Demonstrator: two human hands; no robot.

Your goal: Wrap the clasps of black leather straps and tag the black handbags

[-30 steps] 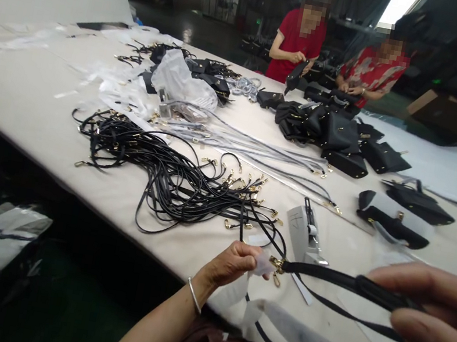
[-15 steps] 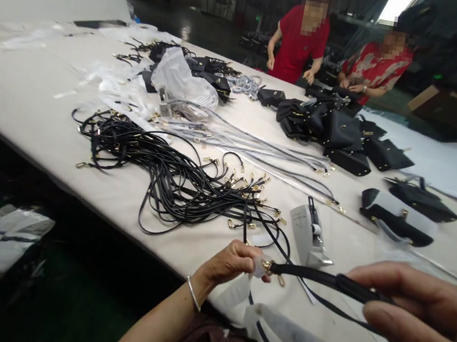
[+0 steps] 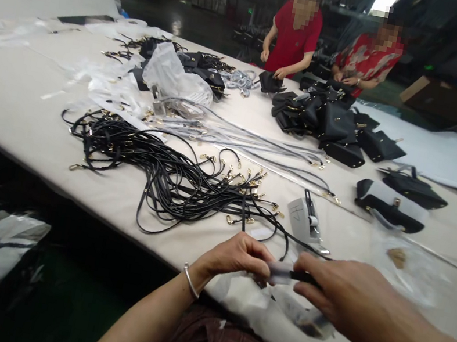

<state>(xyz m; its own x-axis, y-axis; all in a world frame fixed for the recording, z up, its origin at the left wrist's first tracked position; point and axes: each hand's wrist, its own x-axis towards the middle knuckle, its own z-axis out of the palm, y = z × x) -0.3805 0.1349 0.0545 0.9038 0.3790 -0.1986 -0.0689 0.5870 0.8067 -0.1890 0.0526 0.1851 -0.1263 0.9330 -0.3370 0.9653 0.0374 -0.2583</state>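
Factory workroom, long cream-topped table (image 3: 29,71) with dark racks beyond. Centre of field: black strap (image 3: 300,276) with a pale paper wrap (image 3: 279,273) at one end, held above the table's near edge. Left hand (image 3: 235,255), silver bangle (image 3: 190,281) at the wrist, closed in a pinch on the wrapped end; right hand (image 3: 330,283) closed on the black length, the two hands almost touching. Below the hands, crumpled clear plastic (image 3: 300,316). From the hands, at 11 o'clock, tangled pile of black straps (image 3: 165,177) with gold clasps; at 12 o'clock, grey straps (image 3: 238,140) laid out lengthwise and a grey card (image 3: 302,219) nearer the hands; at 1 o'clock, group of black handbags (image 3: 338,125); at 2 o'clock, black handbag half in white wrapping (image 3: 390,206); at 3 o'clock, clear bag (image 3: 402,263). White plastic bag (image 3: 174,79) beyond the pile. Far side of table: co-worker in red shirt (image 3: 294,35), one hand on a small black bag (image 3: 269,82); second co-worker in red patterned shirt (image 3: 367,60) beside, hands among the handbags
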